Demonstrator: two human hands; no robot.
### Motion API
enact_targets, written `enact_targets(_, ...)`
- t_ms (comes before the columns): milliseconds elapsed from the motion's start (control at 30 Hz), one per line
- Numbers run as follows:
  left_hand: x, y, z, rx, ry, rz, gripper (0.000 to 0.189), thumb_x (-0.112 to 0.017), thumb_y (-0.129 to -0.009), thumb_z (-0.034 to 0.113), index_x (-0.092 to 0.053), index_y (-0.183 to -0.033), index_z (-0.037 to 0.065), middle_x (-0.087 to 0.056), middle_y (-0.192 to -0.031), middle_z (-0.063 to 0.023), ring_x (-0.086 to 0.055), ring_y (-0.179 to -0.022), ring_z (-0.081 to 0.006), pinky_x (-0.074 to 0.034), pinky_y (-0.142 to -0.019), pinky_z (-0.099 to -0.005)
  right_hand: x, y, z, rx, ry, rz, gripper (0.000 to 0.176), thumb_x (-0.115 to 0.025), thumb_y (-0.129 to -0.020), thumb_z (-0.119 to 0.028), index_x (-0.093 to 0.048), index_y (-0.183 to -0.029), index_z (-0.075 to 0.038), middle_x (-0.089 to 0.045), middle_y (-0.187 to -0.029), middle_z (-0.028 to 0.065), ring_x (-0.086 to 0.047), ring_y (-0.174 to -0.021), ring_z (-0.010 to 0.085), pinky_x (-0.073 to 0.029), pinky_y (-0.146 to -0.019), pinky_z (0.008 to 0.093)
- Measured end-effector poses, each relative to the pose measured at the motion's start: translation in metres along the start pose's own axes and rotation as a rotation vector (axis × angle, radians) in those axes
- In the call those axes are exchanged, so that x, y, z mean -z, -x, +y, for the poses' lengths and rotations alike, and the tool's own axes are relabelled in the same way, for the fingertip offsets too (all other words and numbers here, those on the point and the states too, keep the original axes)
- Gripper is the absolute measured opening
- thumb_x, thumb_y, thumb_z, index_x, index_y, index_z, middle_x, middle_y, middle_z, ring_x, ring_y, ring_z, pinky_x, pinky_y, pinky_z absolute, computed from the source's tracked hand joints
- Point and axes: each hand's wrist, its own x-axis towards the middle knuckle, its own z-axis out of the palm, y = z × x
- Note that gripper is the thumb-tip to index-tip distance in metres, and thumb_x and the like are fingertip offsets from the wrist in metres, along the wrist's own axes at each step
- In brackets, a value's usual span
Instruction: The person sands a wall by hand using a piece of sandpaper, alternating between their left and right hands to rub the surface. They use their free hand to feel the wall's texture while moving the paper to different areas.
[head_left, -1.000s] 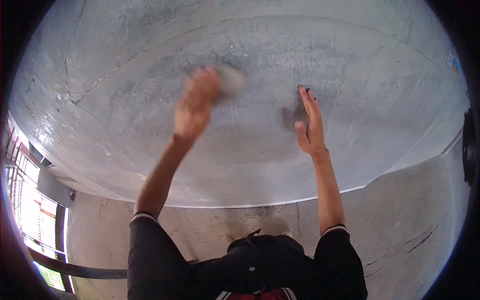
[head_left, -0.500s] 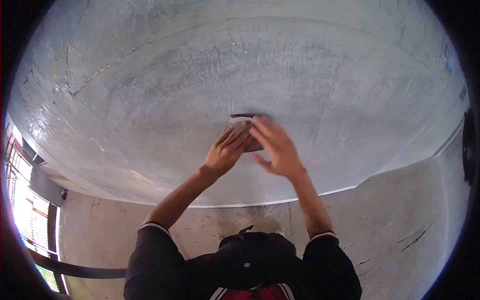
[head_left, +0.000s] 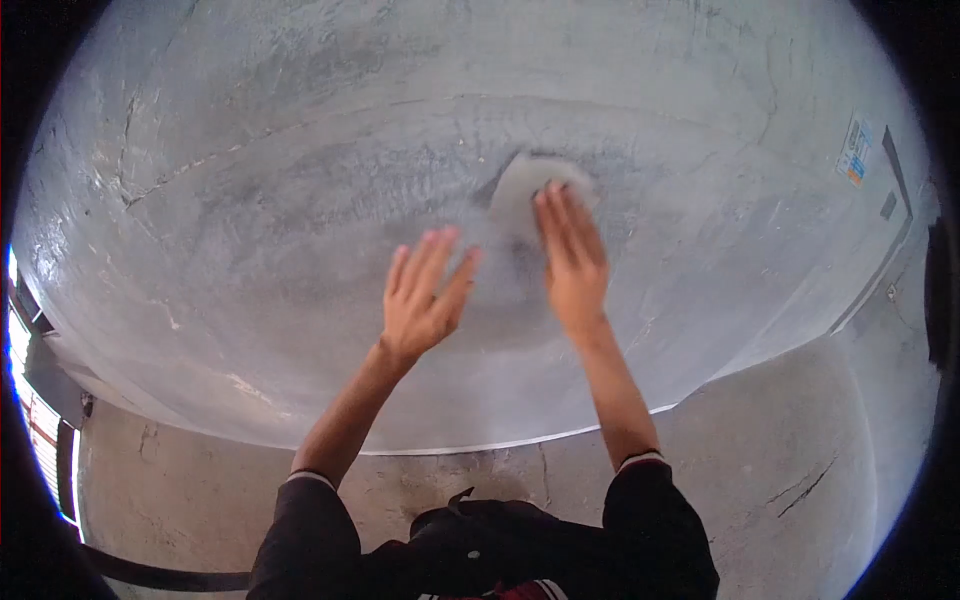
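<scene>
While the left hand (head_left: 422,300) is spread, the right hand (head_left: 575,262), fingers together, touches a grey sheet (head_left: 517,198); label (head_left: 855,150) unreadable.

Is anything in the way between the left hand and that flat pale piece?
Nothing visible stands between the left hand and the flat pale piece, only bare grey surface. The right hand has its fingers over the piece's right side, so that side is partly covered.

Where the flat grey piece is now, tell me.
In the head view, the flat grey piece is above and right of centre, at the fingertips of the right hand, beyond the left hand.
</scene>
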Motion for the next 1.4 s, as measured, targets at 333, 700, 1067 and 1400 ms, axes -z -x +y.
enact_targets(333,-0.051,0.026,-0.029,0.272,-0.206,-0.016,0.057,-0.032,-0.095,0.033,-0.038,-0.133,-0.009,-0.034,-0.141,-0.0265,-0.027,-0.134,-0.0402,-0.014,-0.11,-0.0514,-0.027,0.031,0.041,0.438,0.237,-0.038,0.042,-0.052,-0.086,-0.01,-0.053,-0.127,-0.007,-0.043,-0.14,0.0039,-0.037,-0.132,0.0223,-0.034,-0.107,0.0409)
enact_targets(700,-0.052,0.026,-0.031,0.256,-0.211,0.01,0.057,-0.029,-0.096,0.034,-0.041,-0.131,-0.008,-0.037,-0.14,-0.0257,-0.029,-0.134,-0.0394,-0.013,-0.111,-0.0503,-0.015,0.031,0.056,0.442,0.03,-0.212,0.046,-0.056,-0.083,-0.006,-0.052,-0.128,-0.004,-0.048,-0.136,0.0079,-0.039,-0.131,0.0245,-0.036,-0.104,0.0426)
enact_targets(1067,-0.051,0.028,-0.03,0.277,-0.197,-0.029,0.057,-0.029,-0.096,0.035,-0.04,-0.133,-0.007,-0.035,-0.142,-0.0244,-0.026,-0.135,-0.0386,-0.013,-0.111,-0.0501,-0.006,0.048,0.073,0.502,0.138,-0.272,0.041,-0.056,-0.085,-0.007,-0.054,-0.125,-0.006,-0.048,-0.136,0.0064,-0.045,-0.125,0.0209,-0.036,-0.105,0.0383)
enact_targets(1400,-0.053,0.03,-0.029,0.26,-0.225,0.004,0.057,-0.03,-0.096,0.034,-0.038,-0.134,-0.008,-0.033,-0.142,-0.0251,-0.024,-0.136,-0.0392,-0.012,-0.111,-0.0504,-0.006,0.075,0.079,0.556,-0.014,-0.349,0.045,-0.053,-0.081,-0.001,-0.054,-0.125,-0.005,-0.05,-0.134,0.007,-0.045,-0.126,0.0249,-0.035,-0.106,0.0379)
